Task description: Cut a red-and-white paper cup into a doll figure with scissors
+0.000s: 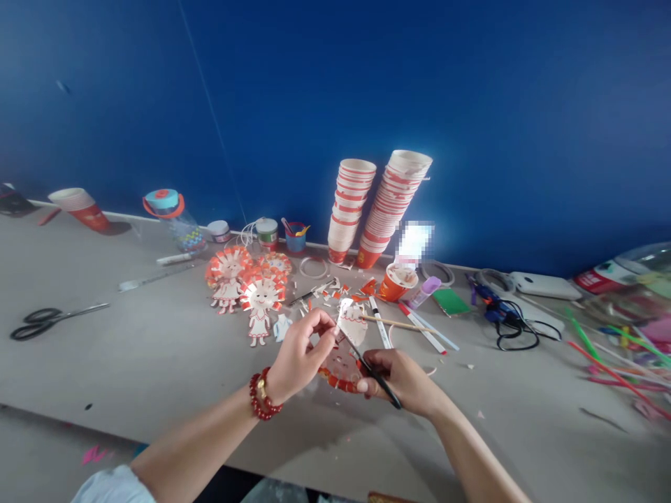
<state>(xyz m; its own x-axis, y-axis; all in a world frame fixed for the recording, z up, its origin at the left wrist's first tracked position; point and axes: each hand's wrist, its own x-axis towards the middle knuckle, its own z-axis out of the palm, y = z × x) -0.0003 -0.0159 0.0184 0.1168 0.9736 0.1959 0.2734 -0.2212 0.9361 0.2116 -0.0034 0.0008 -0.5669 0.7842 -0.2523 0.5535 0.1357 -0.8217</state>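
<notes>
Pinched between the thumb and fingers of my left hand (304,353) is a small white paper piece (344,311). My right hand (403,381) is closed around black-handled scissors (385,385), whose blades point up and left toward that paper. Just beneath both hands lies a round paper-cup cutout (340,367) with a red fringed edge, partly hidden by the fingers. Left of my left hand, finished-looking paper dolls (259,300) with red fringed heads lie on the table, and a small light-blue paper dress (282,327) sits beside them. Red and white paper scraps (333,288) are scattered beyond my hands.
Two tall stacks of paper cups (351,202) lean near the blue wall. Another pair of scissors (52,321) lies at left. Markers (380,321), a wooden stick (395,323), a glue gun (495,307) with a coiled cord and colourful pipe cleaners (618,349) are on the right.
</notes>
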